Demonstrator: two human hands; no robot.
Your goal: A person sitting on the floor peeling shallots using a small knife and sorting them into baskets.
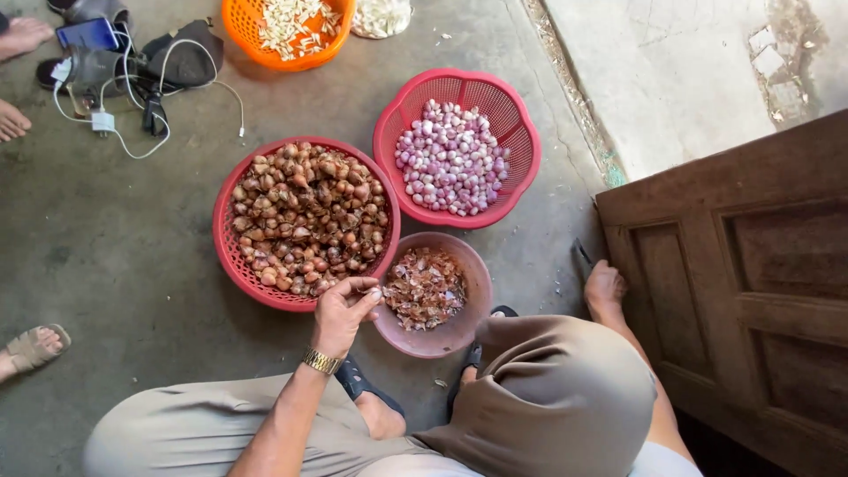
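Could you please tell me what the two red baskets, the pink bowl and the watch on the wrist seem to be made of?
The red baskets look like moulded plastic: glossy, with fine lattice walls. The pink bowl seems plastic too, solid-walled with a duller, smooth finish. The watch on the left hand looks like gold-toned metal, its linked band shining; real gold or plating cannot be told.

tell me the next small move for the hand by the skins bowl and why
Probably let go over the pink bowl of peelings. The left hand is pinched at that bowl's rim beside the red basket of unpeeled shallots; what it grips is too small to tell. The right hand rests on the floor by a knife.
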